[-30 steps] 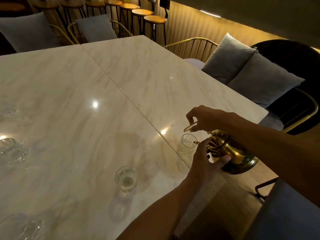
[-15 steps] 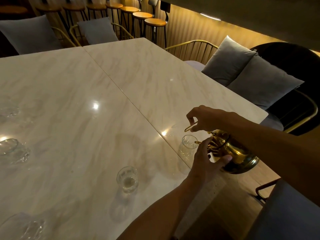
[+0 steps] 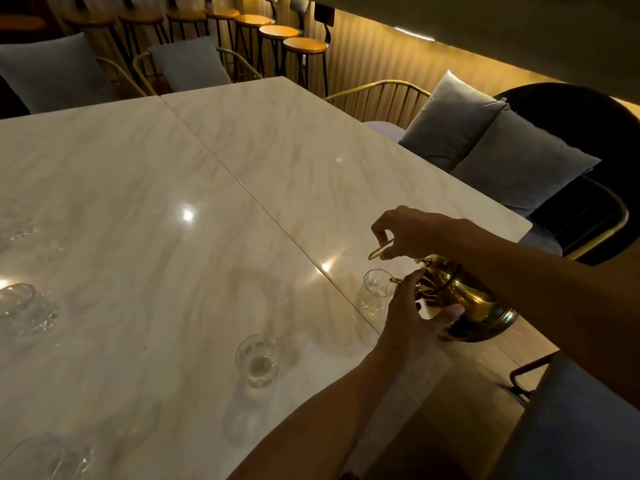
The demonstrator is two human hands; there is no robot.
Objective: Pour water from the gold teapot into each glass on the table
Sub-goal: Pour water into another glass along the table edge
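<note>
Hardly anything has shifted: lower right, the gold teapot stays tilted at a glass, right hand pinching its handle, fingers of the left hand seemingly curled round its body. Glossy marble tabletop; bar stools upper left.

Teapot polished gold metal; glasses clear, faceted; table glossy marble; cushions matt cloth.

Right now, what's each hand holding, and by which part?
Both hold the gold teapot: right hand pinches its handle; left hand grips its body.
</note>
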